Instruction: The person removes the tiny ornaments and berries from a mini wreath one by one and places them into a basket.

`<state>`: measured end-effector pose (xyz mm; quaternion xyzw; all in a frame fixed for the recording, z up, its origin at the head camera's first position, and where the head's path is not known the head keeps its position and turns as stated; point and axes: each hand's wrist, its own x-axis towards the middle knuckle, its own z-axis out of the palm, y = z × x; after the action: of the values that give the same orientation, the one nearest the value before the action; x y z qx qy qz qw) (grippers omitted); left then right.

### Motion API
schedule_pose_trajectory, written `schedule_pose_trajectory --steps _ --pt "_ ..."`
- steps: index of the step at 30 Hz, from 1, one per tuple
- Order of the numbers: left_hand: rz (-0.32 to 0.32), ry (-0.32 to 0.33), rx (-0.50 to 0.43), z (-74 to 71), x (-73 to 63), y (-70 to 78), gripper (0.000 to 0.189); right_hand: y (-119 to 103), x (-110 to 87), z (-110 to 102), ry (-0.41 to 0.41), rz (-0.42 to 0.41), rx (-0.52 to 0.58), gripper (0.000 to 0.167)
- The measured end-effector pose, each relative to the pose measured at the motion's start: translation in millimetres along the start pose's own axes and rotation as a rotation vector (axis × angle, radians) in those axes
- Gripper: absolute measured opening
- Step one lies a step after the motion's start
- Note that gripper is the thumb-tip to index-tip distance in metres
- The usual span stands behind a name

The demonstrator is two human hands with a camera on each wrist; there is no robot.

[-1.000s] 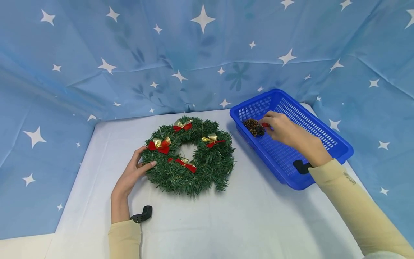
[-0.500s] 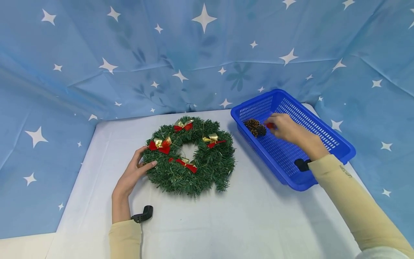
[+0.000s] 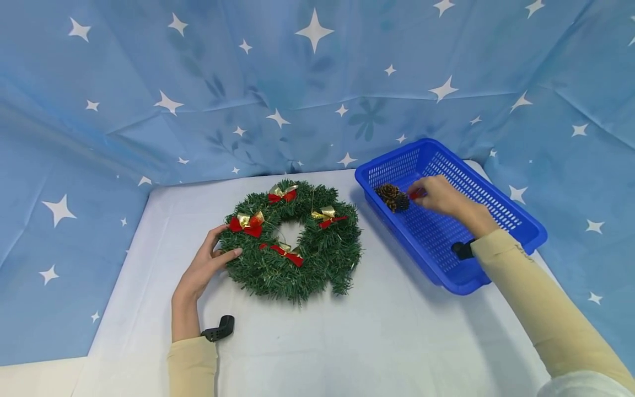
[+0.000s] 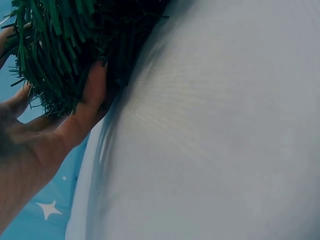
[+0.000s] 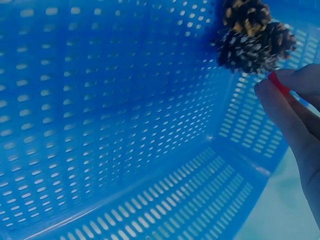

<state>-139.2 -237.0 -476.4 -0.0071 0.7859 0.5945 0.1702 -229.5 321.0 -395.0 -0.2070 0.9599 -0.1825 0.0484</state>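
Head view — right grip pinches red piece — sleeve marking illegible.

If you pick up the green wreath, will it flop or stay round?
The wreath may squash a little but mostly stay round, since it looks bristly yet keeps a ring shape. It's probably light for its size, being open-centred. Lying flat on the white tabletop, it likely won't roll.

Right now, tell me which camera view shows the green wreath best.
The head view: it shows nearly the whole wreath with its bows. The left wrist view shows only a cropped part by the left hand; the right wrist view, none.
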Motion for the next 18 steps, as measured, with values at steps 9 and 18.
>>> schedule_pose_trajectory --steps 9,18 --pt "0.000 0.003 -0.006 -0.2 -0.5 -1.1 0.089 10 4.8 6 -0.035 0.028 -0.009 0.022" --pt "-0.001 0.005 -0.016 0.1 -0.6 -0.8 0.089 17 7.9 11 -0.084 0.072 0.012 0.022"
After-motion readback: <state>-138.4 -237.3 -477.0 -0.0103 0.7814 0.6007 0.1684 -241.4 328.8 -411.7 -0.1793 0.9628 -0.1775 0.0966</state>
